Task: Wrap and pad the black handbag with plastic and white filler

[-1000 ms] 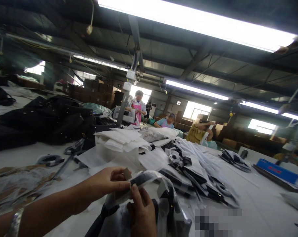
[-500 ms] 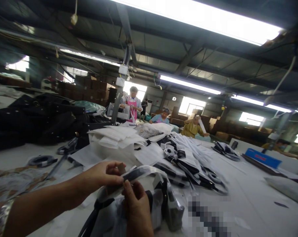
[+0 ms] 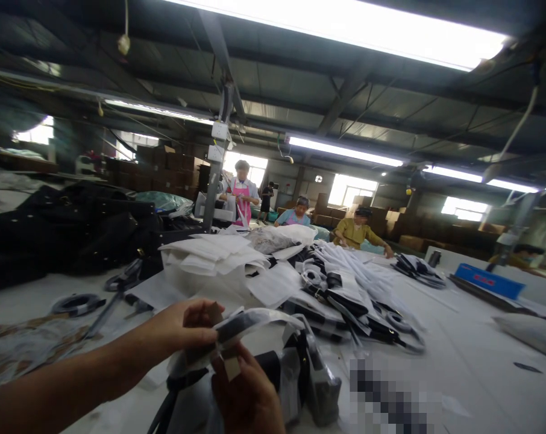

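In front of me is a dark bag [image 3: 320, 386] partly covered in clear plastic and white wrapping. Its handle [image 3: 250, 322], a dark strap in a pale translucent sleeve, arches over the top. My left hand [image 3: 194, 328] is closed around the handle's left part, and a small tan card [image 3: 215, 312] sticks up by its fingers. My right hand [image 3: 250, 392] is just below, closed with a second tan piece of card [image 3: 231, 367] between thumb and fingers. Dark straps [image 3: 169, 404] hang at the bag's left side. The right fingertips are partly hidden.
White wrapping sheets [image 3: 210, 253] are heaped beyond my hands, beside wrapped straps and dark bag parts [image 3: 345, 295]. Black bags [image 3: 87, 232] pile up at left, near a coiled strap [image 3: 78, 299]. Several people work across the table; a blue box [image 3: 487, 280] stands at right.
My right hand has dropped slightly and turned, so the tan card in it now shows. My left hand has shifted a little left. A co-worker in yellow has lowered their arms.
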Motion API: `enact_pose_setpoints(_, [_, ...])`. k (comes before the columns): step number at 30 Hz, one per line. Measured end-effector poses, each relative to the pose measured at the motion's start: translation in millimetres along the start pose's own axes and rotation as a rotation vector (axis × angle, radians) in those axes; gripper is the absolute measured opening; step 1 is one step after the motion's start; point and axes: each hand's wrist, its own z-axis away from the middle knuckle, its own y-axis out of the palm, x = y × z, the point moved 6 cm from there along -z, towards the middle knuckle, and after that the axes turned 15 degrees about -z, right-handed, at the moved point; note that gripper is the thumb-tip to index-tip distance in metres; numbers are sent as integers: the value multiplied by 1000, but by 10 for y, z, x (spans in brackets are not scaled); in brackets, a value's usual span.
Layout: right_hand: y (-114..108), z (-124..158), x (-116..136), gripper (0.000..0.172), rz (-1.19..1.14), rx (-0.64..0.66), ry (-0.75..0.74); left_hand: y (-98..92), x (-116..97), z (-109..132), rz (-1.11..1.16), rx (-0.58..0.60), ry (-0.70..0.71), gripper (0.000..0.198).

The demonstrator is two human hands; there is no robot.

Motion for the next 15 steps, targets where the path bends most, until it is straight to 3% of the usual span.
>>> enact_pose_setpoints(9, [102, -96, -9, 47, 234, 54, -207, 137, -180, 97, -33, 76, 45, 41])
enact_pose_setpoints(15, [128, -52, 86, 44, 418, 73, -337, 158, -219, 160, -77, 27, 38, 36])
